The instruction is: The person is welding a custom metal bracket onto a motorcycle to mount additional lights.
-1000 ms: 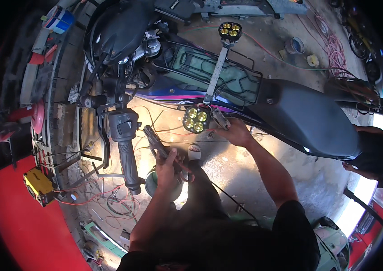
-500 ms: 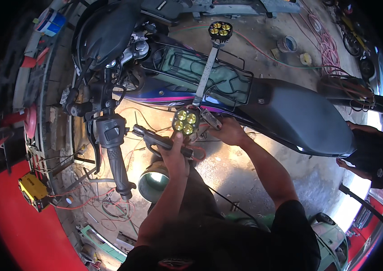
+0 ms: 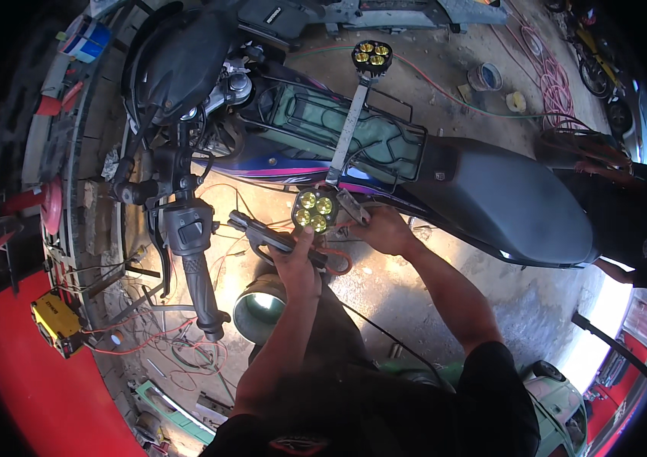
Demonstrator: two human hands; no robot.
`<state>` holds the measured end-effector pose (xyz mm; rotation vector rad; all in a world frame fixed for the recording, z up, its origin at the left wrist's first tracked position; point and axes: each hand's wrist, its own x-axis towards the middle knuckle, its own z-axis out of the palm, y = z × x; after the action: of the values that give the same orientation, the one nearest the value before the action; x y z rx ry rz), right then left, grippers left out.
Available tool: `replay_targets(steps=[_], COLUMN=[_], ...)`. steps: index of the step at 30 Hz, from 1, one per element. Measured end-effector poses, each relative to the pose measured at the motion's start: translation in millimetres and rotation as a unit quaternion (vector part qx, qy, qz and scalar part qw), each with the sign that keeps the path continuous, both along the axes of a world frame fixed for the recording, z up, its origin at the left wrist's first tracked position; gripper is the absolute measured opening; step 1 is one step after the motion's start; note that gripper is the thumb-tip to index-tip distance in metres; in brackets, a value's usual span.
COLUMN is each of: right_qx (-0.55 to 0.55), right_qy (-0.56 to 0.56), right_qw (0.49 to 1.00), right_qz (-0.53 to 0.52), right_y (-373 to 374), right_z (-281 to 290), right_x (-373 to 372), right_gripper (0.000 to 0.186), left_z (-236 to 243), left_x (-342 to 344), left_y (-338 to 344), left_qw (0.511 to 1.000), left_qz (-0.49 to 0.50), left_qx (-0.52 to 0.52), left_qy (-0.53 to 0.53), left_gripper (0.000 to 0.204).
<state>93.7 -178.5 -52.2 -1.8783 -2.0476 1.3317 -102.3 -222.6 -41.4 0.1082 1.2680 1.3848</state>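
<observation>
My left hand [image 3: 295,268] is closed around a black tool that looks like a welding electrode holder [image 3: 251,227], its jaws pointing left. The same hand's thumb presses the lower edge of a round spotlight [image 3: 315,211] with yellow lenses. This light sits at the near end of a flat metal bar [image 3: 349,131] lying across the motorcycle frame; a matching spotlight [image 3: 371,57] stands at the far end. My right hand [image 3: 386,231] grips a grey metal hand tool [image 3: 353,206], whose tip is close to the bar's near end. Its exact kind is unclear.
The motorcycle's seat [image 3: 518,202] is right, its handlebar grip [image 3: 203,293] left. A green cylinder [image 3: 259,308] stands below my left hand. Cables [image 3: 186,343] tangle on the floor near a yellow box [image 3: 58,324]. Another person's dark sleeve [image 3: 632,221] is behind the seat.
My right hand and its grey tool have shifted slightly left and down. My left hand stays almost in place. The other person at the right has moved, with the arm now higher.
</observation>
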Motion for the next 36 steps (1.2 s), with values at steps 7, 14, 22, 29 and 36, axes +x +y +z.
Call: replay_targets(steps=[7, 14, 22, 29, 36], right_qx=[-0.114, -0.074, 0.284, 0.306, 0.274], right_qy=[0.096, 0.258, -0.054, -0.093, -0.094], right_qw=[0.988, 0.955, 0.954, 0.945, 0.957], right_qz=[-0.042, -0.124, -0.083, 0.062, -0.003], right_y=[6, -6, 74, 113, 105], right_z=[12, -19, 62, 24, 25], right_x=[-1, 17, 23, 29, 8], right_gripper=[0.049, 0.052, 0.061, 0.071, 0.085], left_z=[5, 4, 0, 3, 3], left_x=[-2, 1, -8, -12, -14], left_y=[3, 6, 8, 12, 16], left_qw=[1.000, 1.000, 1.000, 0.999, 0.996], left_qz=[-0.002, 0.000, -0.003, -0.012, -0.005], left_qx=[0.007, 0.000, -0.019, -0.018, -0.053], left_qy=[-0.015, -0.018, -0.023, -0.026, -0.070], left_gripper=[0.035, 0.030, 0.020, 0.020, 0.023])
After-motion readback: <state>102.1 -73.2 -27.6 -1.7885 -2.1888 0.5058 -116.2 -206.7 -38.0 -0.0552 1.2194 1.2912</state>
